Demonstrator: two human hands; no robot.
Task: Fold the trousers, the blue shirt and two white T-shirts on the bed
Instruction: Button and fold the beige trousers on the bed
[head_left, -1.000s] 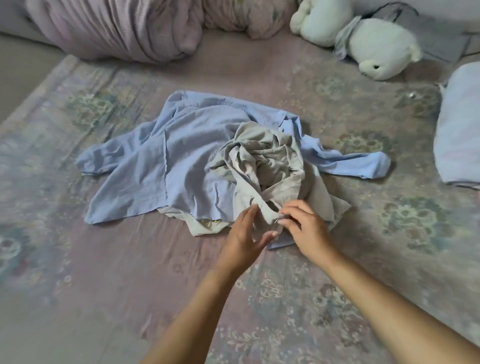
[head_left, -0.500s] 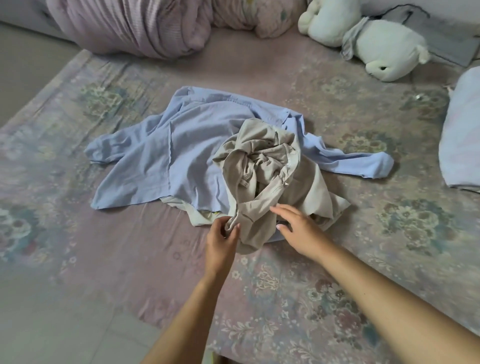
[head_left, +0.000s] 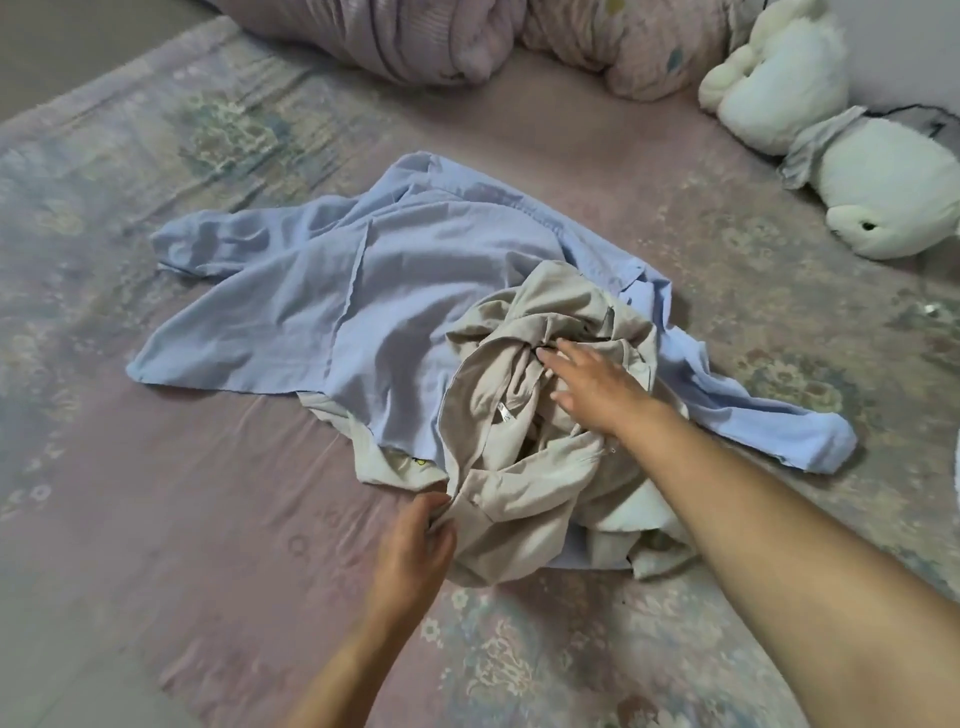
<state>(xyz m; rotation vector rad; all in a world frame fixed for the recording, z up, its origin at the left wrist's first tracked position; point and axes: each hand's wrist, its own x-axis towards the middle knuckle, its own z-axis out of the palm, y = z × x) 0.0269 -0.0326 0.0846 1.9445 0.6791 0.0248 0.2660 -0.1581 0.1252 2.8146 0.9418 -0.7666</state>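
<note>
Crumpled beige trousers (head_left: 519, 488) lie in a heap on top of a spread-out blue shirt (head_left: 332, 312) in the middle of the bed. My left hand (head_left: 415, 556) grips the near edge of the trousers at the waistband. With its fingers straight, my right hand (head_left: 592, 389) reaches into the top of the trouser heap. A pale white garment (head_left: 384, 462) peeks out under the shirt's near hem, and more white cloth (head_left: 639, 519) shows under the trousers by my right forearm.
The bed has a pink floral sheet (head_left: 208, 519). A rolled pink duvet (head_left: 415, 36) lies at the head. A white plush toy (head_left: 857, 156) sits at the far right. The bed's left edge and the floor (head_left: 47, 691) are at the lower left.
My right hand has moved from the near side of the trousers up into the top of the heap. My left hand keeps its grip on the near edge and has pulled it out.
</note>
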